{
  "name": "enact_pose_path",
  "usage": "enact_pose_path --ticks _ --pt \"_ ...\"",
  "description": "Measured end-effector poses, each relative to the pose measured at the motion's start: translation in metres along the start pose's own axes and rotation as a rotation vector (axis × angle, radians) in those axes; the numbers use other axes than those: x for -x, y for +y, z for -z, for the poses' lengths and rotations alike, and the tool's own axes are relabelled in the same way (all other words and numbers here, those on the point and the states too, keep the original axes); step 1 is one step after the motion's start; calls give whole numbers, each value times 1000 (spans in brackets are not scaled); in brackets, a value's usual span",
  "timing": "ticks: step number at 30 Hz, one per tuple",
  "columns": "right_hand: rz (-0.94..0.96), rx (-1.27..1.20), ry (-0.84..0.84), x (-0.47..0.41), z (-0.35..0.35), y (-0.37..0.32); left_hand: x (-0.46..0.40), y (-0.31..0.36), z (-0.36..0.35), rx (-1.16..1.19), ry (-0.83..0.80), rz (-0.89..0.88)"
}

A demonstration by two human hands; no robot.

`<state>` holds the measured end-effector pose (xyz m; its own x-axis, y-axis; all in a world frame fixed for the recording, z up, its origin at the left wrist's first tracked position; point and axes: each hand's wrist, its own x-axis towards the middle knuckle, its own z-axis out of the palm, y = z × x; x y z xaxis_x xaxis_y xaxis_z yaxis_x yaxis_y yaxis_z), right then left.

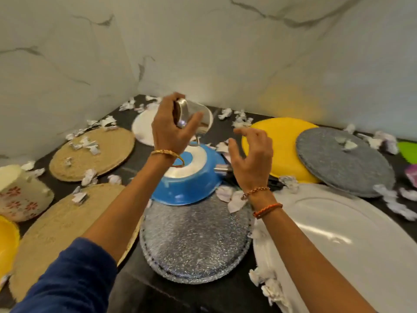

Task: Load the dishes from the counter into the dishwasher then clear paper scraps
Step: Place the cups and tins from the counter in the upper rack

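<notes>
Left hand (171,129) clamped around tilted steel tumbler (194,116) above upturned blue pan (189,177); right hand (250,157) empty, fingers loosely spread

Soft even light, blurred, edges warped.

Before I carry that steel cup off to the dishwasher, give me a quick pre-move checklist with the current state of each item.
1. Left hand grip on the shiny steel cup: ok, fingers curl round it.
2. Cup lifted off the counter: ok, tilted in the air.
3. Cup empty: cannot tell, mouth faces away.
4. Right hand free: ok, holds nothing.
5. Upturned blue pan below: ok, untouched, resting on the glittery grey round mat.
6. Crumpled paper scraps cleared: not ok.
</notes>
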<state>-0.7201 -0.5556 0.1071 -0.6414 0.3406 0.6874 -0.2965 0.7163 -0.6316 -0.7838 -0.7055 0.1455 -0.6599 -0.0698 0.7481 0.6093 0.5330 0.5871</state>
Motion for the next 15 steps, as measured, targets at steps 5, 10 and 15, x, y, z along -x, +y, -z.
enact_pose_path --ticks 5,10,15 --pt "-157 314 396 17 95 40 53 84 -77 261 -277 -216" --pt "-165 780 464 79 220 71 124 171 -131 489 -623 -213" --pt "-533 1050 592 128 342 82 185 238 -142 557 -828 -308"
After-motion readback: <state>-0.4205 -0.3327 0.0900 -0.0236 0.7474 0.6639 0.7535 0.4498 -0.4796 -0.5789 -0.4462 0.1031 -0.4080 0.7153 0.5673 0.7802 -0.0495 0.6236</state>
